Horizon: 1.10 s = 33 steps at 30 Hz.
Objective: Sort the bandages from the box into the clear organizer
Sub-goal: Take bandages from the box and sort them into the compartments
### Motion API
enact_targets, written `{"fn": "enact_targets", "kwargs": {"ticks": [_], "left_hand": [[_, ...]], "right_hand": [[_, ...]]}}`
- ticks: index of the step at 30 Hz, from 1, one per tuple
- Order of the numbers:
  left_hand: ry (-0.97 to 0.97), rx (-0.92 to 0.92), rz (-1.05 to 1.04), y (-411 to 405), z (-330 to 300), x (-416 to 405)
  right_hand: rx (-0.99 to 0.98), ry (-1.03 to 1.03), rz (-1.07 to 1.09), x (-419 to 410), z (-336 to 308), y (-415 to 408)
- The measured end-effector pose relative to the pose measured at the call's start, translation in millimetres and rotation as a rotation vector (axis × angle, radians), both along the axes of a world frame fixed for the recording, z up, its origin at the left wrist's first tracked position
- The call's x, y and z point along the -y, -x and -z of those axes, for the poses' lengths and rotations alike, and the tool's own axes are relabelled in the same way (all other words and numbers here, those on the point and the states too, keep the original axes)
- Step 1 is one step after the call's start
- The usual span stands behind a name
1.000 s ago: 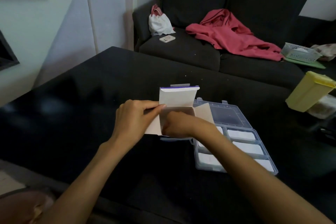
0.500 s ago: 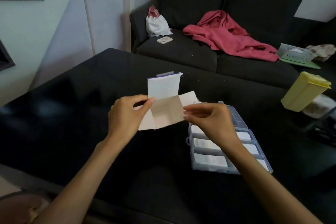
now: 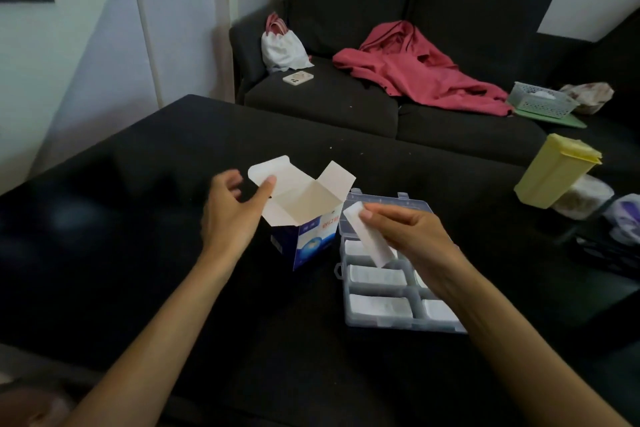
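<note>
- We see our right hand (image 3: 405, 232) pinching a white wrapped bandage (image 3: 369, 236) between thumb and fingers, held tilted just above the far compartments of the clear organizer (image 3: 381, 322).
- Our left hand (image 3: 232, 215) hangs relaxed and spread, holding nothing; its thumb tip overlaps the far flap of the bandage box (image 3: 304, 218), though we cannot tell whether it touches.
- The box stands upright on the black table (image 3: 138, 236), flaps splayed open, its blue and white printed sides facing us; it sits at about 9 o'clock from the organizer, just beside it.
- The organizer lies flat with its lid thrown back toward 12 o'clock. Its visible compartments hold stacks of white bandages.
- At about 2 o'clock from the organizer, well apart, a yellow lidded container (image 3: 554, 173) leans at the table's edge.
- Beyond the table, at 12 o'clock, stands a dark sofa (image 3: 346, 107) with a red garment (image 3: 426, 69) draped over it, a white drawstring bag (image 3: 282, 45) and a phone (image 3: 298, 77) on its left seat, and a pale plastic basket (image 3: 540, 99) at its right end.
</note>
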<state>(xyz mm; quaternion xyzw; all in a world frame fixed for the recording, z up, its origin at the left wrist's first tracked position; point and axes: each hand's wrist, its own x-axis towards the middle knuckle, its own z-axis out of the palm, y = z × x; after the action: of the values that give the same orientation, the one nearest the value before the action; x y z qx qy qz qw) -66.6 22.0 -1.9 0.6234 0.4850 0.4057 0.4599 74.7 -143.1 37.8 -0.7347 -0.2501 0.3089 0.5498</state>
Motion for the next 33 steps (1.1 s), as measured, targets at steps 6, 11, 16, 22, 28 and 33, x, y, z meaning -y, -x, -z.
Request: {"fn": "enact_targets", "kwargs": {"ticks": [6, 11, 16, 22, 28, 33], "left_hand": [[-0.406, 0.034, 0.290, -1.8, -29.0, 63.3], [-0.152, -0.104, 0.712, -16.0, -10.7, 80.4], [-0.147, -0.161, 0.680, -21.9, -2.4, 82.1], [-0.197, -0.392, 0.686, -23.5, 4.8, 89.2], [-0.187, -0.511, 0.711, -24.6, 7.8, 88.4], [-0.161, -0.550, 0.743, -23.4, 8.9, 86.2]], "right_hand": [[0.016, 0.007, -0.100, 17.1, 3.1, -6.3], [0.060, 0.013, -0.150, 30.0, 13.2, -11.8], [0.066, 0.103, -0.272, 43.1, 14.5, -27.4], [0.234, 0.162, -0.267, 54.9, 24.2, -42.0], [0.383, 0.128, -0.252, 54.5, 34.1, -43.7], [0.368, 0.157, -0.352, 57.5, 34.1, -40.9]]}}
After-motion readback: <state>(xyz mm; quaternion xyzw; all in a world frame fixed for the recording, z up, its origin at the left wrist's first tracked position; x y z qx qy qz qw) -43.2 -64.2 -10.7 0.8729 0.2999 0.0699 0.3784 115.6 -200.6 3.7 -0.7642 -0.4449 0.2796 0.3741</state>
